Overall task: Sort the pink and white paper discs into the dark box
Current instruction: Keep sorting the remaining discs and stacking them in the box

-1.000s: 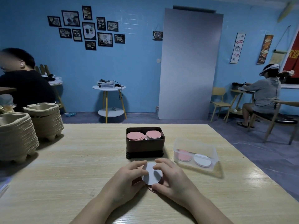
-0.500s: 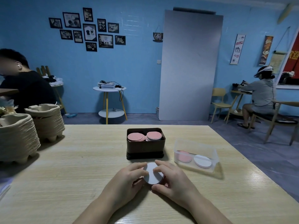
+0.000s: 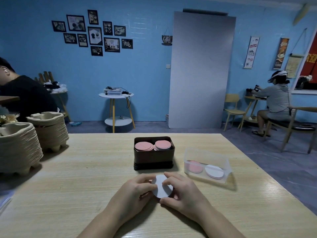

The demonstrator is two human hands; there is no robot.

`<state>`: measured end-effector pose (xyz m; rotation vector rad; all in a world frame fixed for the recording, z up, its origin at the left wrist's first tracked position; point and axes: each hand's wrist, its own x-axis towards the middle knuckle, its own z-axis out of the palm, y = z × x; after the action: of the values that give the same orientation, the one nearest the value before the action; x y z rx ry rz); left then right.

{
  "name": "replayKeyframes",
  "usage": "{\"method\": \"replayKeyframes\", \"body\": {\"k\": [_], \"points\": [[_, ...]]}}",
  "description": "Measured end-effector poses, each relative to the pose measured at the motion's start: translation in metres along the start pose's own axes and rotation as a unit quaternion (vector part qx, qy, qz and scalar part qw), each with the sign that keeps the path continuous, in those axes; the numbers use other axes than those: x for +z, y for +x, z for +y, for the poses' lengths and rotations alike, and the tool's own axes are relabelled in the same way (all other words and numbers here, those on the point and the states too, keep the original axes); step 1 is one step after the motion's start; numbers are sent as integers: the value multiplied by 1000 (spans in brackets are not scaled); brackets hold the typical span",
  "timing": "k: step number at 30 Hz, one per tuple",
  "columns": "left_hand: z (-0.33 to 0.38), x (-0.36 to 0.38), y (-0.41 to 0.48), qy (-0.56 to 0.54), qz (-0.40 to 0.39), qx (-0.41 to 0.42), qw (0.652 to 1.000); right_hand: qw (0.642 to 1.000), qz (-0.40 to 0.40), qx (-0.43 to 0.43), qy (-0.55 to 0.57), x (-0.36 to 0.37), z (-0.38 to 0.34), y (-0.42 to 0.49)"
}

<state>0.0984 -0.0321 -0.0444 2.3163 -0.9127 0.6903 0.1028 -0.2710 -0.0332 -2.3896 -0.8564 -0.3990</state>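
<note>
A white paper disc [image 3: 160,187] lies low over the wooden table [image 3: 77,177], held between both hands. My left hand [image 3: 133,193] grips its left edge with thumb and fingers curled round it. My right hand [image 3: 182,191] pinches its right edge, one finger lying across the top. A trace of pink shows under the disc by my right fingers. Just beyond stands the dark box [image 3: 153,159] with two piles of pink discs [image 3: 143,146] inside. A clear plastic tub [image 3: 206,164] to the right holds a pink stack [image 3: 194,166] and a white stack [image 3: 214,171].
Two tall stacks of moulded pulp trays [image 3: 22,143] stand at the table's left edge. A person in black sits beyond them at far left. Another seated person is at a table at the far right, with chairs and a small round side table [image 3: 115,96] behind.
The hands keep holding the white disc in the same spot; the fingers have shifted slightly round its edge. The view has tilted a little.
</note>
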Motion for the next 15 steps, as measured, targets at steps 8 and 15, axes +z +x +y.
{"method": "replayKeyframes", "body": {"k": [8, 15], "points": [[-5, 1, -2, -22, -24, -47, 998, 1000, 14, 15, 0, 1, 0, -2], [-3, -12, -6, 95, -36, -119, 988, 997, 52, 44, -24, 3, 7, -4]]}}
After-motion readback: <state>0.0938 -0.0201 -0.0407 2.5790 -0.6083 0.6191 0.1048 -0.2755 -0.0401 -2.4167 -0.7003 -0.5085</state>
